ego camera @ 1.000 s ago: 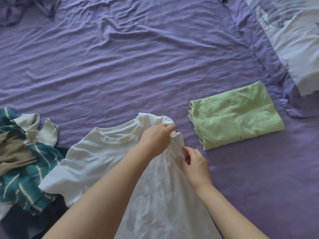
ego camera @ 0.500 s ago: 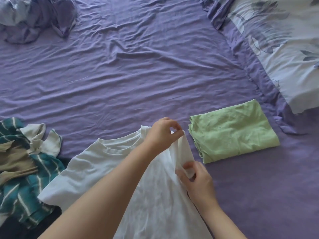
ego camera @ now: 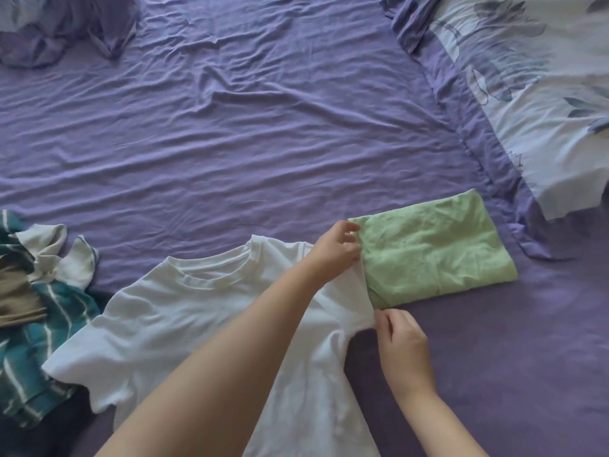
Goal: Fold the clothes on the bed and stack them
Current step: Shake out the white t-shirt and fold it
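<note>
A white T-shirt [ego camera: 184, 311] lies flat on the purple bed sheet [ego camera: 263, 127], collar away from me. Its right sleeve is stretched out toward a folded green garment [ego camera: 435, 255] and overlaps that garment's left edge. My left hand [ego camera: 336, 250] pinches the sleeve's upper corner, with my forearm crossing over the shirt. My right hand [ego camera: 400, 338] pinches the sleeve's lower corner near the armpit.
A heap of unfolded clothes [ego camera: 36, 311], teal striped with white and olive pieces, lies at the left edge. A floral pillow [ego camera: 540, 94] sits at the top right. Crumpled purple bedding [ego camera: 62, 24] is at the top left.
The sleeve was bunched between my hands over the shirt; both hands have drawn it out to the right, spreading it onto the green garment's edge. The view has tilted up slightly.
</note>
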Available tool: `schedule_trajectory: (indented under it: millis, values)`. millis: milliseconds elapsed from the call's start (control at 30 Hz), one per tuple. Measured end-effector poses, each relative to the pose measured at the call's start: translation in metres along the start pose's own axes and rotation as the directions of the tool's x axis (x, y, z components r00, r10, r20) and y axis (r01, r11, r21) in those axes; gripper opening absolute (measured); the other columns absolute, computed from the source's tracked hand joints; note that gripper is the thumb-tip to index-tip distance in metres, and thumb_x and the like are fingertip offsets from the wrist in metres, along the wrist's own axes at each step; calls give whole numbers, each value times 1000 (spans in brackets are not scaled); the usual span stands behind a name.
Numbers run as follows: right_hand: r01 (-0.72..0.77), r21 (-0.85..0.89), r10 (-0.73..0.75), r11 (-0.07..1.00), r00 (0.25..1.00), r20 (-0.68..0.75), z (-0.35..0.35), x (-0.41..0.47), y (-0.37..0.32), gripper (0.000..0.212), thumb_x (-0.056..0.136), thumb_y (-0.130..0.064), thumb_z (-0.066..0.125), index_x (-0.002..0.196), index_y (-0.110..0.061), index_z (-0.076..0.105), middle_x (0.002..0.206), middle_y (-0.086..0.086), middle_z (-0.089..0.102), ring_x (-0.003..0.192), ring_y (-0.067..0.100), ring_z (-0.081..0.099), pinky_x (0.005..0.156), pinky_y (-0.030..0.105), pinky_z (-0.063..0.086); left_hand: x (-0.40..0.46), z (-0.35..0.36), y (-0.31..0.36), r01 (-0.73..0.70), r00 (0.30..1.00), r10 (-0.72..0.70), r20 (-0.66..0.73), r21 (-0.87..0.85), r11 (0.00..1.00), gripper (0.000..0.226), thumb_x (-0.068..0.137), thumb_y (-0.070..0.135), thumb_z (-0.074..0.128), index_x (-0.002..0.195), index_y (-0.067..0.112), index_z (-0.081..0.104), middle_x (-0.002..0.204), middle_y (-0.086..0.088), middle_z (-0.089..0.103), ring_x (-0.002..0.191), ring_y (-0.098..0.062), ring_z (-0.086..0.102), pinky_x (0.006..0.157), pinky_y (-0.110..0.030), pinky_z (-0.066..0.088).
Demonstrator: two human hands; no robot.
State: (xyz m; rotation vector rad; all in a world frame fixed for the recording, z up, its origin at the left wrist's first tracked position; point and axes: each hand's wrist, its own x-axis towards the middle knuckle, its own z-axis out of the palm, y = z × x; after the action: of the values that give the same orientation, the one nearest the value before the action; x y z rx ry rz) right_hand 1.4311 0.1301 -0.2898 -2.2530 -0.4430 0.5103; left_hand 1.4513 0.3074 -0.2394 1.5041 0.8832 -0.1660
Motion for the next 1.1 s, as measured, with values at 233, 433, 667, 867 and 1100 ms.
schedule_trajectory:
  millis: [233,433,667,867,1100]
  values:
    - [250,-314,-275,916,961,-37,6,-3,-4,14,80,-13,58,93,-13,61,99,4,60,82,24,59,67,36,49,-37,-18,-56,-189,909,268,-320,257,948,35,86,-8,41,107,12,62,99,2,58,88,-18,63,79,-30,48]
    - [430,-420,-449,799,892,56,14,50,-38,30,71,-11,64,100,-16,62,110,5,62,96,25,57,74,38,47,-63,-19,-120,-170,837,480,-264,708,686,42,72,3,37,93,14,72,96,-4,68,91,-26,63,73,-30,52]
    - [480,-470,-393,741,877,276,21,113,-52,13,83,-19,66,94,-13,69,115,6,63,120,30,46,92,43,32,-39,-17,-104,-6,975,192,-110,855,518,55,101,42,23,150,32,0,159,10,-8,144,-20,-18,115,-46,-10]
    - [503,-313,-414,805,856,311,-11,133,-58,16,91,-21,58,100,-14,70,91,8,69,97,30,56,88,40,31,-12,-37,-95,-15,990,135,-40,924,383,70,90,67,20,149,36,1,158,8,-11,143,-24,-22,112,-57,-14]
    - [524,-470,-518,710,841,155,-8,124,-40,24,74,-8,53,96,-12,63,93,7,67,97,32,56,77,39,37,6,-29,-99,19,995,85,-53,934,358,102,73,85,33,146,35,-18,153,2,-31,138,-30,-33,108,-62,-17]
